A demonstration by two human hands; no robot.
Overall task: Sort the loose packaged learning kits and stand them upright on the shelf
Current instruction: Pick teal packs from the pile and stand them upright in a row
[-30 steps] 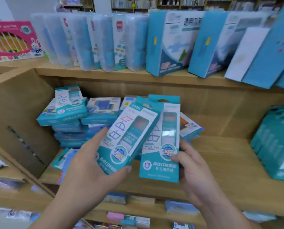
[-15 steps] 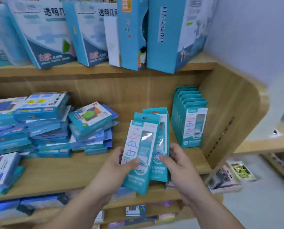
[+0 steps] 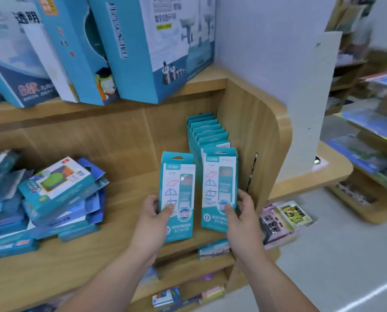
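Note:
I hold two tall teal kit boxes upright over the wooden middle shelf [image 3: 111, 224]. My left hand [image 3: 153, 218] grips the left kit [image 3: 176, 190] by its lower left edge, thumb on the front. My right hand [image 3: 242, 212] grips the right kit [image 3: 219, 183] at its lower right, thumb on its front. The right kit stands just in front of a row of several identical kits [image 3: 205, 131] standing upright against the shelf's right wall. The two held kits are a small gap apart.
A messy pile of flat blue and teal kits [image 3: 60, 194] lies at the left of the same shelf. Large blue boxes [image 3: 147, 46] stand on the shelf above. Lower shelves hold small packs [image 3: 212, 248]. A grey floor and another rack [image 3: 368, 158] are to the right.
The view swung right along the shelf. The two kits, overlapped in both hands before, are now apart, one in each hand, carried to the upright row at the right wall.

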